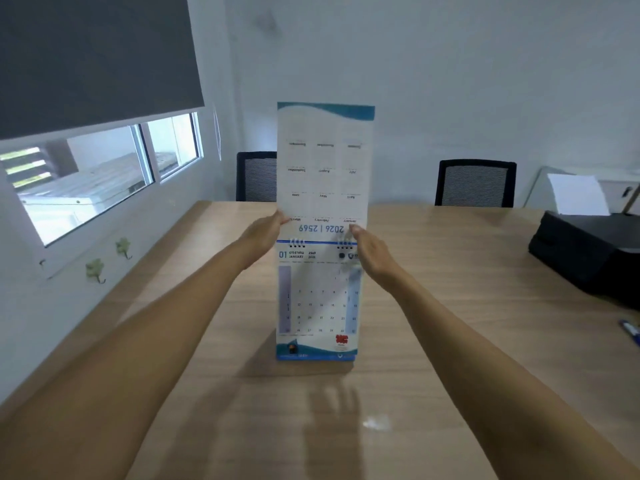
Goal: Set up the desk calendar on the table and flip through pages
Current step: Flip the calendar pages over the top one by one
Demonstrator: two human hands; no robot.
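A white and blue desk calendar (317, 306) stands upright on the wooden table (450, 341), showing its January page towards me. Its cover page (323, 164), printed with a year overview upside down, is lifted straight up above the wire binding. My left hand (265, 233) pinches the lifted page's lower left edge. My right hand (372, 251) holds the lower right corner of that page, close to the binding. Both forearms reach out over the table.
Two black mesh chairs (476, 183) stand behind the table's far edge. A black printer (588, 251) with white paper sits at the right. A pen (630, 330) lies near the right edge. A window (104, 181) with a dark blind is on the left wall.
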